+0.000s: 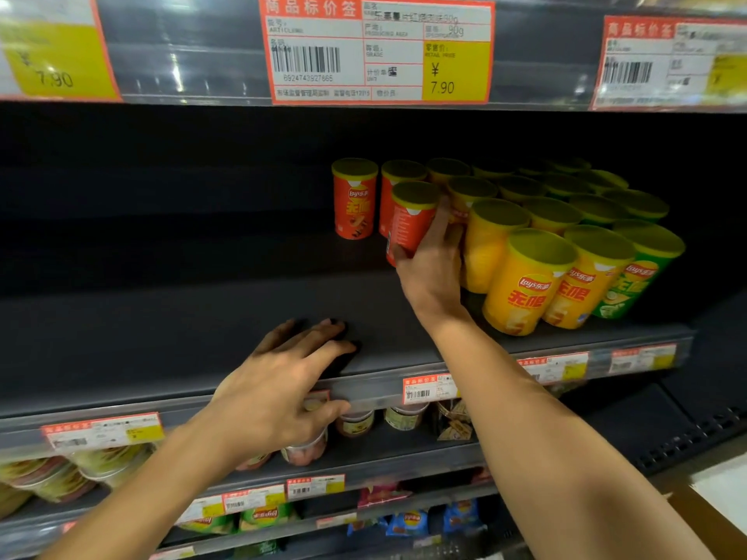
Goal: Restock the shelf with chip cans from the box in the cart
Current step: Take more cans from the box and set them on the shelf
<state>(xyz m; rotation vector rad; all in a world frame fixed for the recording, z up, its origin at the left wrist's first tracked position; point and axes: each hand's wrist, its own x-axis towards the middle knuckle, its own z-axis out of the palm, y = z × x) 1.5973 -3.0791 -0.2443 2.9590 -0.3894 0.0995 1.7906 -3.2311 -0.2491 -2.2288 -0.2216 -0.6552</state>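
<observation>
Your left hand (279, 381) is resting on the front lip of the dark shelf (161, 317), fingers spread and relaxed, gripping nothing, while the wide stretch of shelf to its left is lying bare. Further right, a lone red can (355, 200) is standing upright near the back, with another red one just beside it. Your right hand (430, 260) is wrapping its fingers around the held red can (410, 220), taking it low on the body and tilting it slightly as it is going in next to the yellow cans (525, 272). That can is probably handling light and stiff, a smooth tube that could slip, so the mid-body grip is likely the safest; pressing on the soft-looking lid seems unwise. Beyond, yellow and green cans (642, 272) are standing packed in rows, touching. The box and cart are not showing here, so I cannot tell what is remaining in them.
</observation>
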